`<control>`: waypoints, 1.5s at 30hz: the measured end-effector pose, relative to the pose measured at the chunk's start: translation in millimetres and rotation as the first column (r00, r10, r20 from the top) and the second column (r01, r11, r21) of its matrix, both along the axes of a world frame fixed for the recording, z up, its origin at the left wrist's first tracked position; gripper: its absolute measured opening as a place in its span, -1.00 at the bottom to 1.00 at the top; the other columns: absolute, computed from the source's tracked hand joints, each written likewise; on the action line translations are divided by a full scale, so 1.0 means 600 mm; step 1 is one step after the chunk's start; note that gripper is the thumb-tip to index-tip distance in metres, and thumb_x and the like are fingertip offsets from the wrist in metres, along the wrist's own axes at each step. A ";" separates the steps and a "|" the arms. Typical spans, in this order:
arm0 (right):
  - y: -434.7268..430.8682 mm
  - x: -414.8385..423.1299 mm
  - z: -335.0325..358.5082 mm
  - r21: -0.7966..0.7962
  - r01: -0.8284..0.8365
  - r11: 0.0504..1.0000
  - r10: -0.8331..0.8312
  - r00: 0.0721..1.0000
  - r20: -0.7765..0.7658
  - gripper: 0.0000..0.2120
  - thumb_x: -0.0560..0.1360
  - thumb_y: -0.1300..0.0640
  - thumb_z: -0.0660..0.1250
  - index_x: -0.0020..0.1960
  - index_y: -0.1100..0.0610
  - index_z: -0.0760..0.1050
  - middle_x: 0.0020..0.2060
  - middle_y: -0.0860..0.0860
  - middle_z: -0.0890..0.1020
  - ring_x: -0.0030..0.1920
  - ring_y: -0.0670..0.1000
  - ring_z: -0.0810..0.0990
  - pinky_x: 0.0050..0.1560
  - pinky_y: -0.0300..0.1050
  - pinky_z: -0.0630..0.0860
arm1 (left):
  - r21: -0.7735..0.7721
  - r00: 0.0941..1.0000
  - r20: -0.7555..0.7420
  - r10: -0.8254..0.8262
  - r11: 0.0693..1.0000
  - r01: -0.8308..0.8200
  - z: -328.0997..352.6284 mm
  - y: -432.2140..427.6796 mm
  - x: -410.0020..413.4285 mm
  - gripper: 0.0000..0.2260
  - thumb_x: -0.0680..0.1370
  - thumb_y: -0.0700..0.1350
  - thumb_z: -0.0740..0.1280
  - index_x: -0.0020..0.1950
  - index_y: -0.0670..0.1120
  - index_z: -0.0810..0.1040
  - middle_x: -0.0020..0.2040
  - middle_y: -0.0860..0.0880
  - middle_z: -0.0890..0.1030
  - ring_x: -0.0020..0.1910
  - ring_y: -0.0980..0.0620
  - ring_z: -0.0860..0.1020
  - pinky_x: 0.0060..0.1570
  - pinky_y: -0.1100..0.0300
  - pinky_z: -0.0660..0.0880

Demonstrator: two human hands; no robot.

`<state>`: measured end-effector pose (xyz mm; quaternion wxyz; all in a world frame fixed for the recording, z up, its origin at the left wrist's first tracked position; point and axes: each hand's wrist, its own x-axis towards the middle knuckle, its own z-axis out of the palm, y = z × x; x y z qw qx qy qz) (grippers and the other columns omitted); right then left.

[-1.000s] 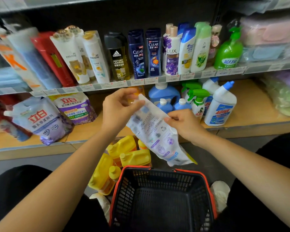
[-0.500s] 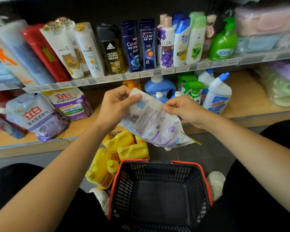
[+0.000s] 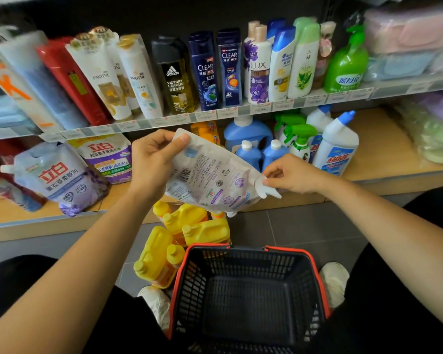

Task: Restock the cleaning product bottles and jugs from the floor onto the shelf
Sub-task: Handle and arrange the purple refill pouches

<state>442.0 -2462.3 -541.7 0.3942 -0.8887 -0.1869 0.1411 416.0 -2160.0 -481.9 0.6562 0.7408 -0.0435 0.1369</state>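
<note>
I hold a white refill pouch point(image 3: 210, 180) with purple print in the air in front of the lower wooden shelf point(image 3: 384, 159). My left hand point(image 3: 154, 162) grips its upper left corner, thumb on the printed back. My right hand point(image 3: 292, 175) pinches its right edge near the corner. Several yellow jugs point(image 3: 187, 226) lie on the grey floor below the pouch. Two similar pouches point(image 3: 59, 177) lean on the lower shelf at the left.
A black basket with a red rim point(image 3: 246, 297) stands on the floor between my knees. Blue jugs point(image 3: 248, 139), spray bottles point(image 3: 299, 139) and a white bottle point(image 3: 338, 146) stand on the lower shelf. Shampoo bottles point(image 3: 207, 70) line the upper shelf.
The pouch has swung from hanging diagonally to lying more level and nearer the shelf. My right hand slid from its upper edge to its right corner.
</note>
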 end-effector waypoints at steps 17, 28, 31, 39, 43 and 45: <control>0.020 0.029 -0.003 0.053 -0.001 0.999 0.001 1.000 -0.010 -0.93 0.44 0.19 0.53 -0.09 0.07 0.69 -0.24 0.03 0.73 -0.24 -0.10 0.68 -0.18 -0.25 0.60 | -0.143 0.996 -0.049 0.072 0.987 -0.078 -0.001 0.046 -0.014 -0.81 0.53 -0.08 0.45 -0.29 0.00 0.67 -0.28 -0.03 0.69 -0.27 0.01 0.65 -0.24 0.17 0.56; 0.185 0.053 0.001 0.106 0.048 0.993 -0.068 0.978 0.199 -0.85 0.59 0.16 0.35 -0.14 0.05 0.62 -0.26 -0.02 0.65 -0.19 0.07 0.67 -0.16 -0.04 0.64 | -0.123 0.958 -0.075 0.277 0.951 -0.285 -0.041 0.209 -0.073 -0.85 0.63 -0.14 0.36 -0.11 -0.13 0.66 -0.20 0.01 0.73 -0.17 0.04 0.70 -0.15 0.20 0.64; 0.244 0.052 0.034 0.116 -0.043 0.992 0.012 0.967 0.254 -0.79 0.59 0.15 0.36 -0.21 -0.03 0.59 -0.31 -0.09 0.63 -0.32 -0.07 0.62 -0.28 -0.14 0.61 | -0.093 0.907 -0.125 0.403 0.905 -0.415 -0.078 0.276 -0.089 -0.83 0.64 -0.11 0.36 -0.13 -0.08 0.66 -0.24 0.07 0.72 -0.24 0.14 0.67 -0.24 0.29 0.59; 0.428 0.062 0.096 0.007 -0.257 0.966 0.237 0.903 0.358 -0.86 0.57 0.14 0.37 -0.04 0.15 0.69 -0.17 -0.02 0.69 -0.14 -0.10 0.62 -0.10 -0.13 0.52 | -0.091 0.721 -0.366 0.589 0.748 -0.657 -0.190 0.392 -0.091 -0.79 0.64 -0.13 0.35 -0.19 -0.04 0.61 -0.28 -0.01 0.59 -0.32 0.09 0.49 -0.30 0.22 0.45; 0.522 0.078 0.096 -0.064 -0.330 0.942 0.331 0.875 0.352 -0.85 0.54 0.15 0.39 -0.09 0.20 0.70 -0.19 0.05 0.71 -0.12 0.03 0.64 0.00 0.03 0.54 | -0.053 0.636 -0.533 0.558 0.728 -0.684 -0.228 0.407 -0.097 -0.86 0.60 -0.23 0.38 -0.14 -0.05 0.57 -0.24 -0.03 0.59 -0.35 0.06 0.49 -0.34 0.20 0.46; 0.570 0.077 0.076 -0.142 -0.396 0.907 0.421 0.848 0.323 -0.84 0.54 0.13 0.40 -0.13 0.18 0.70 -0.19 0.04 0.71 -0.12 0.03 0.64 0.08 0.04 0.54 | 0.018 0.634 -0.608 0.478 0.806 -0.591 -0.244 0.403 -0.103 -0.92 0.56 -0.21 0.44 0.01 -0.07 0.60 -0.12 0.00 0.62 -0.29 0.08 0.53 -0.36 0.24 0.46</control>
